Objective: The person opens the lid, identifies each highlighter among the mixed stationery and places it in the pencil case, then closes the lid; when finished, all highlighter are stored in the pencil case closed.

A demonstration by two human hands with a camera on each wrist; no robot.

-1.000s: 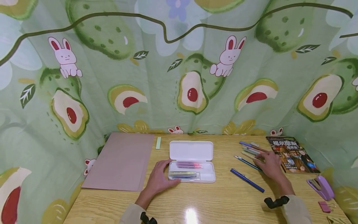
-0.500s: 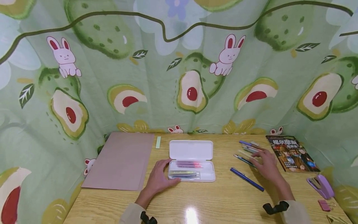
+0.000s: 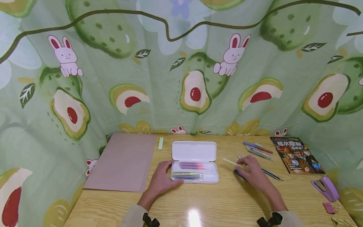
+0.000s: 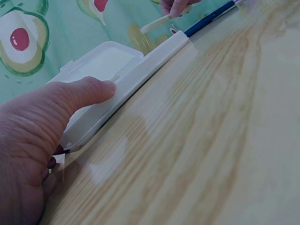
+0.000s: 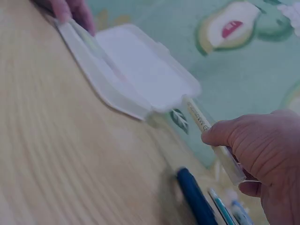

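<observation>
A white pencil case [image 3: 210, 178] lies with its lid [image 3: 194, 151] raised. Pink pens [image 3: 193, 166] and yellow and grey pens [image 3: 187, 176] rest inside. My left hand [image 3: 161, 180] grips the case's left end, its thumb [image 4: 96, 91] on the front rim. To the right of the case, my right hand [image 3: 253, 174] pinches a pale yellow pen [image 5: 199, 115] between thumb and fingers, lettering on its barrel. The pen's tip points toward the case. Below the hand lies a dark blue pen [image 5: 194, 197], partly covered in the head view, with a pencil [image 3: 272, 174] beyond.
Several pens [image 3: 258, 150] lie grouped at the back right, near a comic-style book [image 3: 297, 156]. A purple stapler [image 3: 327, 189] and a pink binder clip [image 3: 329, 208] sit at the right edge. On the left are a mauve folder [image 3: 122, 162] and a pale green strip [image 3: 160, 143].
My right hand has left the pen group and moved left toward the case, now with the pale yellow pen lifted in its fingers. My left hand has stayed on the case.
</observation>
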